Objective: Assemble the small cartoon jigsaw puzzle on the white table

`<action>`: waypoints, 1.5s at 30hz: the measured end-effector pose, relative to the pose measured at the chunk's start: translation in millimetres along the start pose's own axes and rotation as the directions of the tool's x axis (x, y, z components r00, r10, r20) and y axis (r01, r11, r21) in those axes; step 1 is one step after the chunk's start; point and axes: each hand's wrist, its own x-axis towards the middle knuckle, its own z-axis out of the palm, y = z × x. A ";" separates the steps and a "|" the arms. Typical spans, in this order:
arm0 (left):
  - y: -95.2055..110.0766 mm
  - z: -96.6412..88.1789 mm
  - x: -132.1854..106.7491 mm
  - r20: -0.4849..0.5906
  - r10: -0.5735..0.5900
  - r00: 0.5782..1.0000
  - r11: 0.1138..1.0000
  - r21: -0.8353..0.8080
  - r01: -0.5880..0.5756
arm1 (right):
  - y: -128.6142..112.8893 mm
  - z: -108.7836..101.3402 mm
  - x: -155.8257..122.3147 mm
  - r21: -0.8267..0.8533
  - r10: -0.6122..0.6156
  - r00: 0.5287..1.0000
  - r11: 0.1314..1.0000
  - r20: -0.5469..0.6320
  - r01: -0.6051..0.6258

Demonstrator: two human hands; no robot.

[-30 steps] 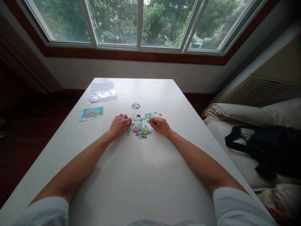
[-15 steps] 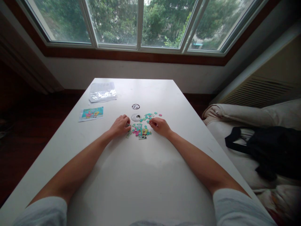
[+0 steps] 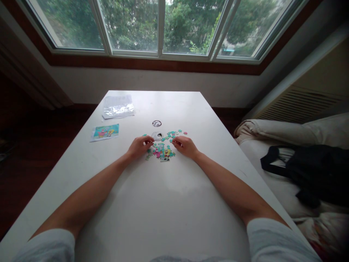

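A partly joined jigsaw puzzle [image 3: 164, 153] with pink, yellow and teal cartoon figures lies on the white table [image 3: 169, 196]. To its left, my left hand [image 3: 140, 146] is closed, thumb and forefinger curled together at the puzzle's upper left edge; what they hold is too small to make out. Loose puzzle pieces [image 3: 172, 134] are scattered beyond the puzzle. My right hand [image 3: 185, 146] pinches at the upper right of the puzzle, with a teal puzzle piece [image 3: 171, 141] at its fingertips. A few pale pieces [image 3: 148, 157] lie below my left hand.
Behind the puzzle lie a round silvery tin-like disc [image 3: 157, 136] and a second round disc [image 3: 156, 123]. A picture card [image 3: 105, 132] and a clear plastic bag [image 3: 118, 106] are on the left. A couch with a black bag [image 3: 313, 171] stands right of the table.
My left hand has moved slightly up and right, its fingertips now at the puzzle's upper left, uncovering pieces below it. My right hand has stayed nearly still.
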 end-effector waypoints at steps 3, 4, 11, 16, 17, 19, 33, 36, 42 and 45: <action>1.7 1.5 -0.1 -0.019 -0.036 0.999 0.997 -0.073 0.035 | -0.9 -0.4 0.3 -0.010 0.001 1.000 1.000 0.004 0.000; 1.9 2.2 0.1 -0.029 -0.049 0.998 0.994 -0.099 0.046 | -1.5 -0.7 0.6 -0.014 -0.008 1.000 1.000 0.005 0.008; 10.6 17.0 -2.2 -0.010 -0.124 0.992 0.897 -0.429 0.108 | -14.3 -3.5 4.3 -0.033 -0.206 0.974 0.977 0.090 0.210; 27.9 27.1 -11.3 0.007 -0.126 0.992 0.913 -0.390 0.119 | -18.9 -3.6 4.5 -0.005 -0.272 0.944 0.961 0.186 0.278; 29.8 27.6 -12.7 0.013 -0.118 0.993 0.932 -0.344 0.115 | -18.2 -3.6 4.5 -0.014 -0.268 0.946 0.961 0.185 0.275; 30.7 26.7 -14.1 0.001 -0.107 0.994 0.967 -0.233 0.104 | -16.2 -3.7 4.4 -0.042 -0.256 0.949 0.963 0.184 0.268; 17.7 18.6 -9.0 -0.119 -0.038 0.992 0.992 0.118 0.052 | -14.2 -4.0 3.7 -0.116 -0.224 0.955 0.962 0.193 0.249; 17.6 19.5 -8.9 -0.115 -0.032 0.993 0.990 0.133 0.048 | -13.6 -3.8 4.0 -0.121 -0.227 0.955 0.960 0.191 0.253; 18.8 19.7 -8.4 -0.098 -0.022 0.995 0.988 0.151 0.037 | -12.9 -3.1 4.1 -0.130 -0.231 0.954 0.957 0.191 0.258; 18.6 19.9 -8.8 -0.099 -0.041 0.994 0.990 0.134 0.054 | -12.4 -2.8 4.0 -0.141 -0.232 0.954 0.955 0.188 0.260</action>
